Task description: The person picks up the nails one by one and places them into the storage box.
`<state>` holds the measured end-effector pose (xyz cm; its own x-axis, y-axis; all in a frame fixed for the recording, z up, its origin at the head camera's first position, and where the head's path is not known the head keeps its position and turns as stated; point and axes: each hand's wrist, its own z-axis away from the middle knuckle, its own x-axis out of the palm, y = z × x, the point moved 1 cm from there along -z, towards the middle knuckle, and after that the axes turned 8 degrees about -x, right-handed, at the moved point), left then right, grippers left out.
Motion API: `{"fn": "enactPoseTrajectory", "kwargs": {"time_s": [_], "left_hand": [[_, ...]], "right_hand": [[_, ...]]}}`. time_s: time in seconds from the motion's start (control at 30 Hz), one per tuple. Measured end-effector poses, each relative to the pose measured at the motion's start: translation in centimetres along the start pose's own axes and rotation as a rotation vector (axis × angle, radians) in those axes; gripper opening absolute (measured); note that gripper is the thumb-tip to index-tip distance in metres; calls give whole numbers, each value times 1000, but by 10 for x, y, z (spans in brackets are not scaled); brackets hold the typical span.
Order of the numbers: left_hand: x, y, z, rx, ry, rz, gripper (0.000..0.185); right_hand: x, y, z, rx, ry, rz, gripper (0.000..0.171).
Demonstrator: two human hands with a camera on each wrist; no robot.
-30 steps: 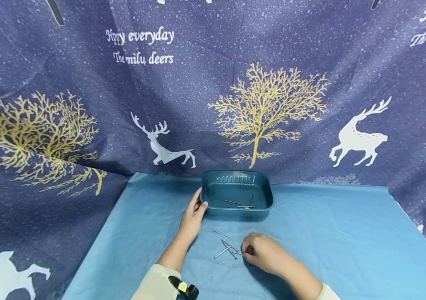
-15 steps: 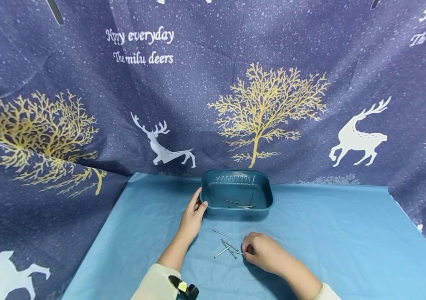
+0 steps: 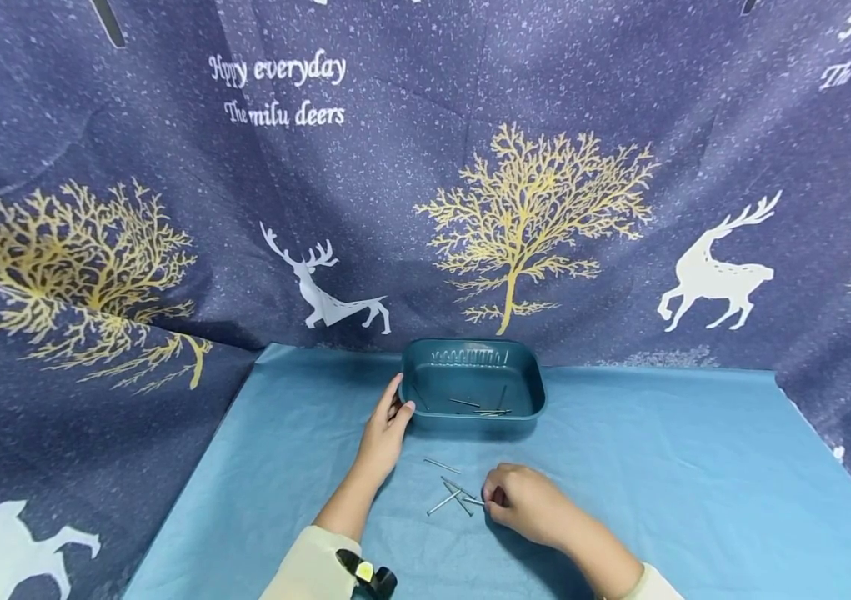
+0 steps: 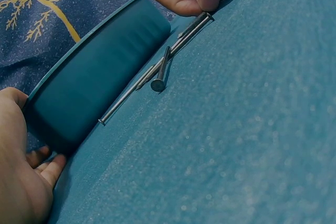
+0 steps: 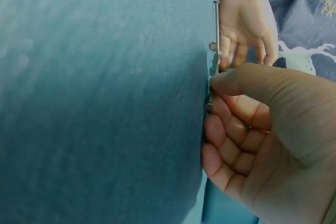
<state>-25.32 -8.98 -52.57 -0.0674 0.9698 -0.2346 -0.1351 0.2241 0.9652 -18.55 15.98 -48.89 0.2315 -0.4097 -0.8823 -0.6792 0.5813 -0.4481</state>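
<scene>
In the head view a dark teal plastic tray (image 3: pixel 473 423) stands at the back of the table, with several nails (image 3: pixel 464 403) lying inside. My left hand (image 3: pixel 382 437) holds its left end, thumb at the near corner and fingers along the side. A loose pile of nails (image 3: pixel 443 502) lies on the cloth in front of the tray, some crossing. At the pile's right edge my right hand (image 3: pixel 526 504) pinches a nail (image 3: pixel 474 501) between thumb and forefinger, its other end pointing left over the pile. In the left wrist view a round nail head (image 4: pixel 158 85) faces the camera.
A blue cloth (image 3: pixel 658 475) covers the table. Behind it hangs a dark blue curtain (image 3: pixel 410 167) printed with gold trees and white deer, close to the tray's back. A single nail (image 3: pixel 443 466) lies between the pile and the tray.
The nail in my right hand has shifted slightly, its free end a little higher in the view. My left hand and the tray stay in place.
</scene>
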Motion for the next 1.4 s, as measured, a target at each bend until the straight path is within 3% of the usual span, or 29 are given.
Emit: {"fn": "enactPoseTrajectory", "kwargs": {"time_s": [0.3, 1.4], "left_hand": [[1, -2, -2, -1, 5, 4, 57], [1, -2, -2, -5, 2, 11, 57]], "right_hand": [[0, 3, 1, 14, 0, -4, 15], [-6, 5, -3, 40, 124, -47, 14]]}}
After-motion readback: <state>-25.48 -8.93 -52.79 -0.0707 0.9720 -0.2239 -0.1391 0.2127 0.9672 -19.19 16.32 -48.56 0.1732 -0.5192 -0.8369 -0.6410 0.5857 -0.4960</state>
